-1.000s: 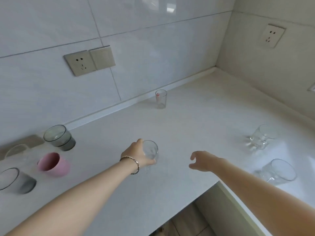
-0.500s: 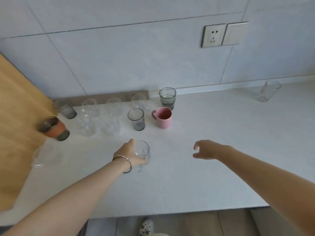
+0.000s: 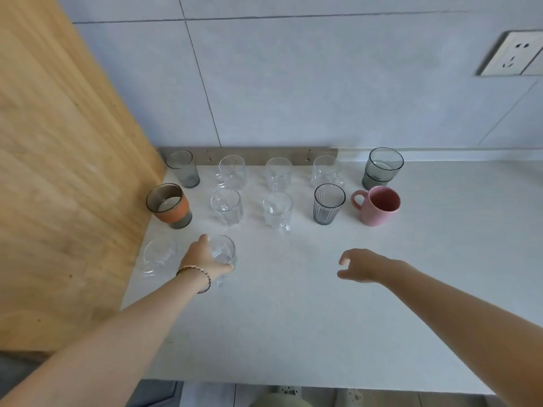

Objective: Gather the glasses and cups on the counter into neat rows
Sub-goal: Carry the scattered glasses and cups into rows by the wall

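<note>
Two hands above white counter (image 3: 293,318). Near left: left hand (image 3: 202,259) curled round clear handled glass (image 3: 224,249), just right of second clear glass (image 3: 158,254) beside wooden panel (image 3: 58,171). Near right: right hand (image 3: 361,265) loosely curled, holding nothing. Middle row, left to right: orange-banded glass (image 3: 169,205), clear tumbler (image 3: 226,205), clear mug (image 3: 277,210), grey ribbed glass (image 3: 327,204), pink mug (image 3: 379,205), seen empty. Far row by wall: grey tumbler (image 3: 182,168), three clear glasses (image 3: 278,173), grey-green glass (image 3: 383,168).
</note>
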Tool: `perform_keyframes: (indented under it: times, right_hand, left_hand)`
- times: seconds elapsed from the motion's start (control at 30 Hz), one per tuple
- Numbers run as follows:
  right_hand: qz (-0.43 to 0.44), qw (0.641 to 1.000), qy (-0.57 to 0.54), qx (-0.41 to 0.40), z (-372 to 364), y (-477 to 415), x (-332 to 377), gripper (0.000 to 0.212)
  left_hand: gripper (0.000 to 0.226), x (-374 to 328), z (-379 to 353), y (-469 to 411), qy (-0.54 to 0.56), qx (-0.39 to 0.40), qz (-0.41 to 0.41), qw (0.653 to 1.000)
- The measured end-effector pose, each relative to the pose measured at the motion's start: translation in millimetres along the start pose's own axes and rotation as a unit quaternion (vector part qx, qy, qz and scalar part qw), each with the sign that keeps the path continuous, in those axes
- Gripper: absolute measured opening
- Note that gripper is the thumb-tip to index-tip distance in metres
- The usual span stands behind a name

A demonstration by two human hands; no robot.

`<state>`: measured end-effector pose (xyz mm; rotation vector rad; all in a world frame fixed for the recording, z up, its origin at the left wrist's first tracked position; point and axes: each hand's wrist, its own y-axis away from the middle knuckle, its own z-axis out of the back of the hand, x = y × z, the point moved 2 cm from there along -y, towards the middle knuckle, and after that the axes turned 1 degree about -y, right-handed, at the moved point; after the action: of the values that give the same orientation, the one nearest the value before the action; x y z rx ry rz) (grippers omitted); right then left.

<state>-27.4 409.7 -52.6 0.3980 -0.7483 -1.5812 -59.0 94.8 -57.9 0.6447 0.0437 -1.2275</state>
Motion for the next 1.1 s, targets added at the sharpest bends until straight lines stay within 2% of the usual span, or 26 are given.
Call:
perform_keyframes:
  times: [0.37, 0.47, 0.53, 0.6, 0.67, 0.73, 0.83, 0.9, 1.03, 1.1]
  right_hand:
    - [-0.049, 0.999, 0.006, 0.017, -2, -2, -9, 0.045]
    - [-0.055, 0.998, 0.006, 0.019, -3, 1, -14, 0.045]
    - [-0.059, 0.998, 0.005, 0.018, -4, 3, -20, 0.046]
    - [-0.065, 0.998, -0.004, 0.011, -2, 7, -29, 0.045]
    - [-0.077, 0.997, -0.018, -0.001, -1, 14, -42, 0.045]
    - [-0.096, 0.995, -0.031, -0.006, 1, 23, -58, 0.045]
    - [-0.125, 0.991, -0.048, -0.008, 2, 38, -89, 0.046]
    - [-0.146, 0.987, -0.062, -0.009, 3, 49, -113, 0.046]
    - [-0.177, 0.981, -0.077, 0.001, 5, 69, -167, 0.048]
    - [-0.194, 0.978, -0.081, 0.006, 9, 78, -198, 0.049]
  left_hand:
    - [0.086, 10, -5, -31, 0.018, 0.032, -0.006, 0.999]
    - [0.089, 2, -5, -27, -0.063, 0.041, -0.009, 0.997]
    - [0.082, -13, -5, -18, -0.153, -0.012, -0.067, 0.986]
    - [0.066, -39, -9, -8, -0.180, -0.058, -0.164, 0.968]
    - [0.041, -69, -18, 2, -0.157, -0.015, -0.234, 0.959]
    - [0.017, -101, -32, 15, -0.109, 0.095, -0.247, 0.958]
    - [0.023, -150, -58, 30, -0.138, 0.205, -0.274, 0.929]
    - [0.025, -182, -76, 36, -0.186, 0.227, -0.298, 0.908]
    - [0.014, -241, -114, 47, -0.261, 0.267, -0.333, 0.866]
    - [0.022, -271, -131, 56, -0.266, 0.275, -0.337, 0.860]
